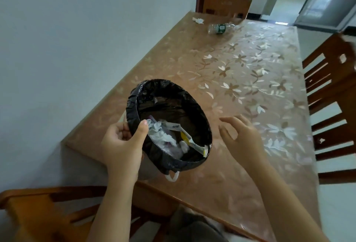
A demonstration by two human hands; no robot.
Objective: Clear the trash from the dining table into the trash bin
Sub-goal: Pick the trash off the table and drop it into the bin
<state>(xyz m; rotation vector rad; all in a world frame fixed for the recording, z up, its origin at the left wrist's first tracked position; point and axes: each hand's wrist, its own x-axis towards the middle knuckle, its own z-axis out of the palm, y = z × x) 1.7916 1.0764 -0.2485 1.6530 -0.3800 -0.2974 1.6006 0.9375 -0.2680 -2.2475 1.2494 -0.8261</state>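
Observation:
My left hand (123,143) grips the near rim of a small trash bin (194,105) lined with a black bag, held over the near left part of the dining table (250,80). Crumpled white paper and paper strips lie inside the bin. My right hand (242,135) hovers open just right of the bin, fingers spread, holding nothing. At the far end of the table an empty clear plastic bottle (220,28) with a green label lies on its side. A crumpled white tissue (198,20) lies left of the bottle.
The table stands against a white wall (77,39) on its left and has a floral cover. Wooden chairs stand at the far end (227,6), along the right side (331,97) and at the near left (48,211). A doorway (300,1) opens beyond.

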